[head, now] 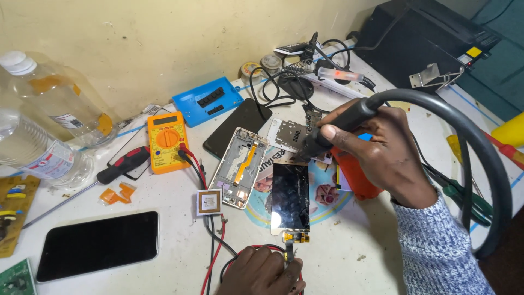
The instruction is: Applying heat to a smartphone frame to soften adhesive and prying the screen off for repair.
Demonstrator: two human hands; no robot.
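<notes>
The right hand (376, 150) clamps the hot-air wand (333, 128) over the thin, fragile screen (290, 196), best held by its edges, while the left hand (262, 273) pinches its soft flex (289, 252) near.

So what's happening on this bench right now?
A person is at a cluttered white table. The right hand grips a black hot-air wand with a thick grey hose, nozzle pointed down near the top of a detached phone screen. The left hand pinches the screen's flex connector at its lower end. An opened phone frame, a yellow multimeter and another dark phone lie nearby.
</notes>
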